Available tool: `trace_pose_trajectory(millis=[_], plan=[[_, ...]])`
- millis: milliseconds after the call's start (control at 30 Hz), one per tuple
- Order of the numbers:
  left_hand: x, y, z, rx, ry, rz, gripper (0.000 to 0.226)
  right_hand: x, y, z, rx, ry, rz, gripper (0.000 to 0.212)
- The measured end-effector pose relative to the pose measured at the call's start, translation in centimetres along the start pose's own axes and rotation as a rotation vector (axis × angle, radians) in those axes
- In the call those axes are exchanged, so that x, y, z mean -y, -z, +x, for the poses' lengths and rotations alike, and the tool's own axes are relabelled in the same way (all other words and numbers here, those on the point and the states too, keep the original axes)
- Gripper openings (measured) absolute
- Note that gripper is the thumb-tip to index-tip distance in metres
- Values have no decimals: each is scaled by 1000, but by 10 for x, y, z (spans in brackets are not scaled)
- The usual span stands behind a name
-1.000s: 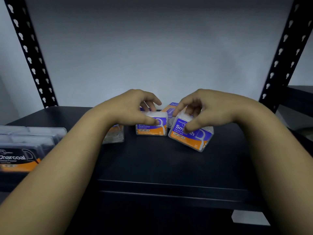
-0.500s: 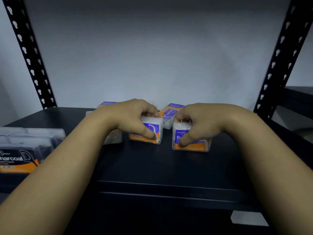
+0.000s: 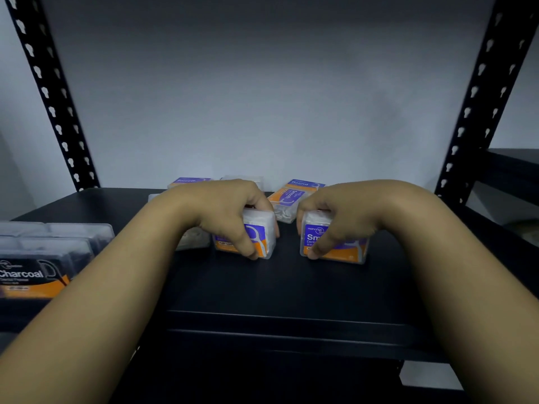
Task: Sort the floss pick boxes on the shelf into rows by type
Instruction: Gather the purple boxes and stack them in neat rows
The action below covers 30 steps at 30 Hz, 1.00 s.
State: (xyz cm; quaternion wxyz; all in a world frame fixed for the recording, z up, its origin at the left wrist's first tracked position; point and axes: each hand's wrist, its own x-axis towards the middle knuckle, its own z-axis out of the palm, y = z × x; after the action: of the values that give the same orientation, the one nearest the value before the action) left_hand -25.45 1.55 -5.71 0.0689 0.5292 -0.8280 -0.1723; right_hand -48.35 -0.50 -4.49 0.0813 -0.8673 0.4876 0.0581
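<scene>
Two purple-and-orange Smooth floss pick boxes stand upright on the black shelf [image 3: 291,287], side by side with a gap between them. My left hand [image 3: 227,211] grips the left Smooth box [image 3: 262,237] from above. My right hand [image 3: 344,217] grips the right Smooth box [image 3: 347,252] the same way. Behind them a tilted Smooth box [image 3: 287,199] leans, with a Round box [image 3: 303,183] beyond it. Another Smooth box [image 3: 189,182] lies at the back left. A clear box [image 3: 195,239] sits partly hidden under my left wrist.
Black Charcoal floss pick boxes [image 3: 35,275] stand in rows at the shelf's left end. Perforated black uprights [image 3: 55,106] frame the shelf on both sides, the right upright [image 3: 484,91] next to a second shelf unit. A grey wall closes the back.
The right Smooth box was tilted in the air and now stands flat on the shelf. Both hands lowered with their boxes and moved slightly apart.
</scene>
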Motion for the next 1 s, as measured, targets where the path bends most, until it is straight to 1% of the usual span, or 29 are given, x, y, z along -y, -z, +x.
trace_pose_trajectory(millis=[67, 133, 267, 367, 433, 533, 700, 800, 867, 1000], plan=[[0, 1, -1, -5, 3, -10, 29, -2, 1, -2, 20, -25, 68, 46], [1, 4, -1, -10, 13, -24, 27, -2, 2, -5, 12, -5, 105, 41], [-2, 13, -8, -34, 8, -27, 25, 5, 5, -12, -13, 47, 113, 39], [-8, 23, -22, -31, -28, -35, 26, 11, 4, -16, -18, 45, 117, 31], [-11, 30, -32, -16, -37, -31, 27, 19, 4, -18, -33, 48, 89, 32], [-12, 40, -46, 33, -37, -14, 30, 36, 4, -22, -20, 69, 98, 34], [-10, 50, -69, 106, -1, 32, 27, 68, 4, -22, 27, 135, 87, 31], [-5, 50, -81, 193, 22, 64, 30, 83, 0, -16, 41, 156, 55, 31], [1, 48, -87, 237, 38, 71, 32, 92, -2, -13, 44, 157, 24, 34], [17, 45, -88, 286, 74, 89, 32, 107, -3, -8, 82, 152, 9, 32]])
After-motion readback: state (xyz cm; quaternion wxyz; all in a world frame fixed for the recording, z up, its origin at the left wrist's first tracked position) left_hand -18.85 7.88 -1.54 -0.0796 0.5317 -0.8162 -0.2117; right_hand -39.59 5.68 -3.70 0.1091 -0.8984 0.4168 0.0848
